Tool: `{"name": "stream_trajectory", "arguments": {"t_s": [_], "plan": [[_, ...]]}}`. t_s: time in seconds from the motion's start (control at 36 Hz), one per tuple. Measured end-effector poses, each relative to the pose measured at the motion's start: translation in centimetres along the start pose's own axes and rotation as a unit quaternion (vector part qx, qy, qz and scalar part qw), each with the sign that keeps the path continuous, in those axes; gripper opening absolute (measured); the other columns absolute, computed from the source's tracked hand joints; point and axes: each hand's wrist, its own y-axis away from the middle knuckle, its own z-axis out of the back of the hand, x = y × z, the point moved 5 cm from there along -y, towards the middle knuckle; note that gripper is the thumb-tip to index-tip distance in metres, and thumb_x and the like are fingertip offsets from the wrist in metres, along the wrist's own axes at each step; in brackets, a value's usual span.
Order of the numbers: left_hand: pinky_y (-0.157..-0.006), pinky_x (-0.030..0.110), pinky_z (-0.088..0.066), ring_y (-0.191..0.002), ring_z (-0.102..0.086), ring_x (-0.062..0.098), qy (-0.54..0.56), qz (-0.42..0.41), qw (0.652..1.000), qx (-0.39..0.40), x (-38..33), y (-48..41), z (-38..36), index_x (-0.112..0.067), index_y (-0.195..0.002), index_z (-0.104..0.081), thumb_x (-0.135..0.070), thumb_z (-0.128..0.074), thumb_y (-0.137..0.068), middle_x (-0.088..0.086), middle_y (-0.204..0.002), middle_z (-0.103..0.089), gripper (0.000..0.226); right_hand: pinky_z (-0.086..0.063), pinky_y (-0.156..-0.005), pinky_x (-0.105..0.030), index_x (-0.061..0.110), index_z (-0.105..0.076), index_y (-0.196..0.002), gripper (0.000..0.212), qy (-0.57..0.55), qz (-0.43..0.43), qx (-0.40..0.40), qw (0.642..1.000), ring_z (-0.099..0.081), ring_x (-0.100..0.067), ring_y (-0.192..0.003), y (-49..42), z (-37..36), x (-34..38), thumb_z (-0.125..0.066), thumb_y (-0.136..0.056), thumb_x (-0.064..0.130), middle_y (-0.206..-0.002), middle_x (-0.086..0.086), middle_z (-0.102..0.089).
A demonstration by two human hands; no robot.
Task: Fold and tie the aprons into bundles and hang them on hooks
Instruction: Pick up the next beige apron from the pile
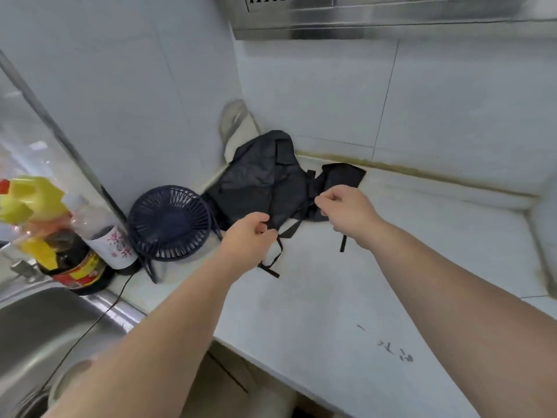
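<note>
A dark apron [256,179] lies crumpled in the far corner of the white counter [376,282], partly leaning on the wall. Its black straps [275,254] trail toward me over the counter. My left hand [248,239] is closed on one strap just in front of the apron. My right hand [346,208] pinches the apron's right part, where another strap end [342,243] hangs down below the wrist. A darker folded flap [343,173] of cloth lies just behind the right hand.
A small dark desk fan [170,221] stands left of the apron, its cable running toward the steel sink [39,336]. Bottles [102,233] and a yellow-capped jug [33,203] stand by the sink. A pale item [236,125] leans in the corner. A range hood [376,16] hangs overhead.
</note>
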Motion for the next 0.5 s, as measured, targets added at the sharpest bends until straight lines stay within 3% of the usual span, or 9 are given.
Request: {"name": "stream_trajectory", "arguments": {"t_s": [0.08,0.17,0.22,0.31,0.39,0.42,0.5], "plan": [[-0.089,0.027,-0.041,-0.12,-0.048,0.018,-0.031,0.032,0.999,0.003,1.4,-4.5,-0.8,-0.022,-0.143,-0.04,-0.028,-0.058,-0.094,0.002,-0.14,-0.046,0.053,-0.031,-0.06,-0.029,0.016,-0.049,-0.069,0.02,0.014,-0.007,0.012,1.0,-0.037,-0.019,-0.064,-4.8,-1.0,-1.2,-0.047,-0.089,0.016,-0.071,-0.008,-0.043],[-0.09,0.026,-0.039,-0.116,-0.048,0.019,-0.074,0.048,0.996,0.001,2.3,-8.6,-1.2,-0.023,-0.146,-0.033,-0.03,-0.06,-0.092,0.006,-0.145,-0.035,0.061,-0.026,-0.057,-0.027,0.013,-0.035,-0.059,0.032,0.029,-0.017,0.037,0.999,-0.03,-0.019,-0.056,-9.0,-2.5,-2.9,-0.046,-0.089,0.015,-0.058,-0.006,-0.034],[-0.099,0.032,-0.041,-0.122,-0.044,0.024,-0.109,0.056,0.992,-0.005,3.0,-10.7,-1.7,-0.025,-0.147,-0.03,-0.03,-0.063,-0.09,0.007,-0.147,-0.029,0.066,-0.025,-0.052,-0.026,0.018,-0.028,-0.054,0.041,0.041,-0.03,0.052,0.997,-0.027,-0.015,-0.049,-10.9,-3.5,-4.3,-0.047,-0.091,0.018,-0.046,0.008,-0.031],[-0.111,0.043,-0.031,-0.141,-0.016,0.032,-0.2,0.094,0.975,0.01,4.9,-13.9,-3.5,-0.029,-0.151,-0.018,-0.033,-0.065,-0.087,0.009,-0.156,-0.01,0.079,-0.026,-0.052,-0.022,0.027,-0.033,-0.055,0.041,0.057,-0.054,0.075,0.994,-0.033,-0.01,-0.048,-13.6,-4.9,-7.2,-0.049,-0.092,0.022,-0.043,0.011,-0.037],[-0.113,0.047,-0.025,-0.145,0.003,0.037,-0.272,0.149,0.95,0.043,7.1,-15.5,-5.3,-0.034,-0.152,0.003,-0.035,-0.067,-0.086,0.009,-0.158,0.018,0.096,-0.035,-0.061,-0.023,0.02,-0.055,-0.072,0.022,0.051,-0.074,0.093,0.992,-0.044,-0.008,-0.056,-15.0,-5.6,-9.7,-0.051,-0.093,0.023,-0.056,0.012,-0.047],[-0.111,0.046,-0.027,-0.145,-0.001,0.039,-0.282,0.168,0.943,0.048,7.9,-16.1,-5.9,-0.035,-0.151,0.008,-0.034,-0.067,-0.086,0.01,-0.157,0.024,0.1,-0.036,-0.061,-0.023,0.018,-0.058,-0.082,0.014,0.043,-0.085,0.096,0.991,-0.046,-0.007,-0.058,-15.6,-5.8,-10.5,-0.052,-0.093,0.024,-0.059,0.011,-0.05],[-0.097,0.039,-0.041,-0.129,-0.038,0.043,-0.291,0.206,0.934,0.032,9.7,-17.4,-6.1,-0.033,-0.15,0.018,-0.022,-0.064,-0.089,0.018,-0.155,0.026,0.103,-0.037,-0.057,-0.02,0.017,-0.06,-0.099,0.012,0.027,-0.112,0.109,0.987,-0.049,-0.006,-0.062,-16.4,-6.5,-12.4,-0.052,-0.094,0.024,-0.064,0.009,-0.054]]}}
